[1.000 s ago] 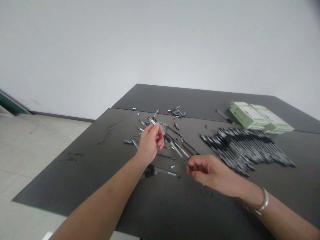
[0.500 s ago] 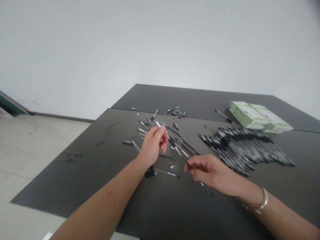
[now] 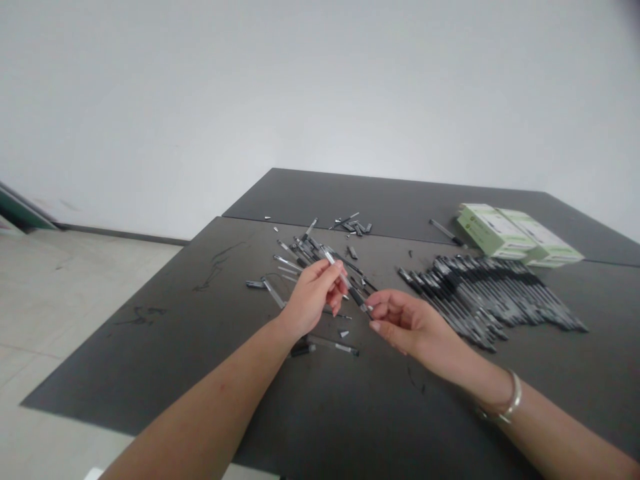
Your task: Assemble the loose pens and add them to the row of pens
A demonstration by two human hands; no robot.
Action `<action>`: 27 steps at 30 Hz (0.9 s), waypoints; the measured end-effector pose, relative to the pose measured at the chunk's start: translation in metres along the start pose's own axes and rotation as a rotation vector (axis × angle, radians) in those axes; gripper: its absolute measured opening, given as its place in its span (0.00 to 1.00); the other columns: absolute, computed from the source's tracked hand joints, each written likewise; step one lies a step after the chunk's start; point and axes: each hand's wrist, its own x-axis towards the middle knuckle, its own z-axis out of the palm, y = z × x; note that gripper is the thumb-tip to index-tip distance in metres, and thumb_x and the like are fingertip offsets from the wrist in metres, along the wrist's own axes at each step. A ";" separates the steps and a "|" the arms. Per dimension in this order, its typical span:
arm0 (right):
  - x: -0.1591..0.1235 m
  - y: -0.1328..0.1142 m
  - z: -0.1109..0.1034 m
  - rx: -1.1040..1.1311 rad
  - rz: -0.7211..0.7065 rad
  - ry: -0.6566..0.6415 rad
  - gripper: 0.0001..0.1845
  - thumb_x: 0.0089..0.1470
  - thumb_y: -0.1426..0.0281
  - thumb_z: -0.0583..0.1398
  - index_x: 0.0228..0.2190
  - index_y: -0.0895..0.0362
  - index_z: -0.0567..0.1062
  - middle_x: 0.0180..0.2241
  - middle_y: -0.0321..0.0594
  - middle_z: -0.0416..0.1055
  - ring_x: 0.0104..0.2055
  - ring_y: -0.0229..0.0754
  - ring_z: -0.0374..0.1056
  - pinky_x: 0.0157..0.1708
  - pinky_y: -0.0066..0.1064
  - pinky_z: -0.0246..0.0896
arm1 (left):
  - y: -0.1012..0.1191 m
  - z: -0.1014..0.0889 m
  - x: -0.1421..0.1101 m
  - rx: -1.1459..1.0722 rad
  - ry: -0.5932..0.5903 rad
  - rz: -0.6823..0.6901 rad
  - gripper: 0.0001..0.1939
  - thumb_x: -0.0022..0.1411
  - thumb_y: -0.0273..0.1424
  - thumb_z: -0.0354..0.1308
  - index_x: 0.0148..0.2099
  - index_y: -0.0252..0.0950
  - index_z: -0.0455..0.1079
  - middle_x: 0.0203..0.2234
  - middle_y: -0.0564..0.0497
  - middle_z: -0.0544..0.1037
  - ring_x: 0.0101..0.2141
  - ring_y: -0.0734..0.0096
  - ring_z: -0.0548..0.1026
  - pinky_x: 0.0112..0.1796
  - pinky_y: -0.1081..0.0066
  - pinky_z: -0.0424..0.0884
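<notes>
My left hand (image 3: 313, 300) is closed around a clear gel pen barrel (image 3: 357, 297) with a black grip, tilted down to the right above the table. At its lower end my right hand (image 3: 413, 327) pinches the short dark end of a pen refill (image 3: 371, 315) between thumb and fingertips. Most of the refill is hidden, seemingly inside the barrel. Beneath and behind my left hand spreads a loose pile of pen parts (image 3: 307, 248). A small pale pen tip (image 3: 344, 333) and a clear pen piece (image 3: 333, 344) lie just in front.
Rows of black pens (image 3: 495, 293) lie side by side on the right of the dark table (image 3: 165, 360). Behind them stand two green and white boxes (image 3: 495, 230), with a single pen (image 3: 447, 232) beside them. Pen caps (image 3: 357, 228) are clustered near the table seam.
My right hand has come up along the refill to the barrel's lower end. The long length of refill that showed between my hands has gone from view. My left hand shifted slightly right.
</notes>
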 end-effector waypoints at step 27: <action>0.013 -0.011 0.004 -0.053 0.012 0.051 0.17 0.50 0.63 0.62 0.39 0.57 0.66 0.26 0.34 0.70 0.22 0.32 0.61 0.20 0.25 0.57 | 0.002 -0.002 0.002 -0.058 0.066 -0.032 0.12 0.60 0.39 0.56 0.31 0.35 0.64 0.18 0.54 0.69 0.12 0.81 0.60 0.13 0.78 0.58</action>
